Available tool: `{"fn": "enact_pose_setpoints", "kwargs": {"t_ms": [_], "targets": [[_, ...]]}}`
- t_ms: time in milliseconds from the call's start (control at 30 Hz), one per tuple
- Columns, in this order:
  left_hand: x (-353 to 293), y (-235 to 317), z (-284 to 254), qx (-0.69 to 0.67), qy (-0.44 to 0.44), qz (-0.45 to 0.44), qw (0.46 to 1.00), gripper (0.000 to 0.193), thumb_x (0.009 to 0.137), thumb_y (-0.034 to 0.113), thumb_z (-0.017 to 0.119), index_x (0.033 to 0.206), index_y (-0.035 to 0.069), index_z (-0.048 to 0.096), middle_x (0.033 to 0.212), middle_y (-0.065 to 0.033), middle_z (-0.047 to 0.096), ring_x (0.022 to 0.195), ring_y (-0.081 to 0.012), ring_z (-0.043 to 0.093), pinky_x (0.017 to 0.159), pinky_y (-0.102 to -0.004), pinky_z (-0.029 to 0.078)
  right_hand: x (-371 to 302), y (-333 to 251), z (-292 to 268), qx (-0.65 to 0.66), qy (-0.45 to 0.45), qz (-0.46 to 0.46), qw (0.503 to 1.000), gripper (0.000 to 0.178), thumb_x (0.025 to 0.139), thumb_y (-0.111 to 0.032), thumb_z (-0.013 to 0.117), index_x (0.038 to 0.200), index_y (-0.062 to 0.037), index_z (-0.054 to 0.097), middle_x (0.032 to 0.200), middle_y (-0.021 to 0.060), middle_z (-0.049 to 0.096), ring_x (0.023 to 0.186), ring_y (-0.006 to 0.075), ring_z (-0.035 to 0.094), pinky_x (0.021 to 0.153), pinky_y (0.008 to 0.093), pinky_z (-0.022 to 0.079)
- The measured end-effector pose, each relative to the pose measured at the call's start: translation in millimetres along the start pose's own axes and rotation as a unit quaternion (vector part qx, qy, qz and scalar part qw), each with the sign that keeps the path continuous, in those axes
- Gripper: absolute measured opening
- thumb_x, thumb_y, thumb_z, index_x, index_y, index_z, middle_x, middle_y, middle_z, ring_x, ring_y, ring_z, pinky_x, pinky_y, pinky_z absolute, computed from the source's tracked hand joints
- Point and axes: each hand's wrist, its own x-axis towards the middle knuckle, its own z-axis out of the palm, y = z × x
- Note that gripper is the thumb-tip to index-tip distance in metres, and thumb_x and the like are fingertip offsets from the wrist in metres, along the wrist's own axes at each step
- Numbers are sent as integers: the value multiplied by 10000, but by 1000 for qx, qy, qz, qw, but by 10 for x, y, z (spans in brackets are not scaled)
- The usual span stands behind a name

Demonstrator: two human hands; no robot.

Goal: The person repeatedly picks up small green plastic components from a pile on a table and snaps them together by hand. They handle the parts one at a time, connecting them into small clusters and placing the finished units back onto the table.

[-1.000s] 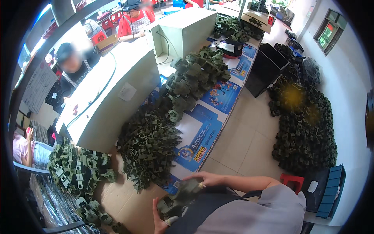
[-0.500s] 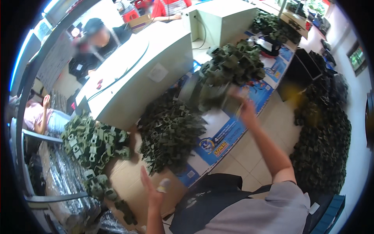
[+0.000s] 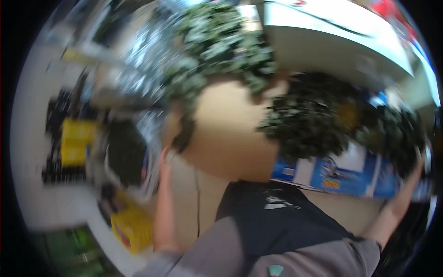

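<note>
Smeared by motion, my left hand (image 3: pixel 165 160) is at the left edge of the brown cardboard (image 3: pixel 230 134), just below a trailing strand of green moulded pieces (image 3: pixel 185 131). Its fingers do not show clearly. Far to the right, my right hand (image 3: pixel 418 159) reaches to the edge of a dark green heap of pieces (image 3: pixel 390 134), and the blur hides whether it grips any. Another dark green heap (image 3: pixel 309 115) lies between the hands, on the cardboard and a blue printed sheet (image 3: pixel 346 177). Paler green pieces (image 3: pixel 217 41) are piled at the far side.
A pale machine housing (image 3: pixel 332 51) stands behind the heaps. Clear plastic wrapping (image 3: pixel 147 51) lies at the far left. Yellow boxes (image 3: pixel 79 141) and another yellow box (image 3: pixel 131 228) sit on the left, near a bag or bin of dark green pieces (image 3: pixel 125 152).
My view has swung to the left, bringing in the yellow boxes and floor on that side. My right arm now stretches out to the far right; my left hand is at the cardboard's left edge.
</note>
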Motion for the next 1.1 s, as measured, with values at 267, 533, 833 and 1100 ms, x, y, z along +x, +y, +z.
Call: {"fn": "enact_pose_setpoints", "kwargs": {"t_ms": [267, 533, 833, 1100], "targets": [[742, -72, 271, 403, -7, 153, 902, 814, 588, 351, 733, 1275, 88, 384, 1213, -204, 467, 1152, -325, 422, 953, -416, 336, -327, -742, -466, -16, -79, -24, 996, 413, 722, -120, 578, 1131, -70, 545, 1137, 110, 554, 1045, 253, 515, 927, 333, 375], [713, -201, 995, -60, -237, 323, 914, 554, 691, 41, 638, 1201, -27, 432, 1152, -154, 518, 1038, -245, 512, 913, -352, 385, -2118, -2718, -140, 240, -278, -97, 925, 513, 674, -59, 540, 1185, -101, 519, 1135, 86, 558, 1023, 231, 526, 897, 327, 390], [-1538, 1485, 2265, -107, -242, 370, 891, 613, 675, 252, 710, 1166, -13, 454, 1033, -157, 534, 960, -301, 532, 866, -384, 412, -3757, -5005, 518, 574, -283, 15, 768, 854, 775, -336, 634, 1388, -106, 86, 1366, 168, 260, 1257, 238, 278, 1022, 329, 234], [-1531, 959, 2096, -9, -308, 446, 841, 797, 731, 263, 663, 1334, -2, 214, 1121, -198, 496, 1049, -368, 475, 978, -471, 277, -3800, -4813, 777, 556, -400, 84, 723, 918, 720, -240, 690, 1366, -17, 77, 1314, 163, 333, 1233, 233, 303, 1022, 326, 237]]}}
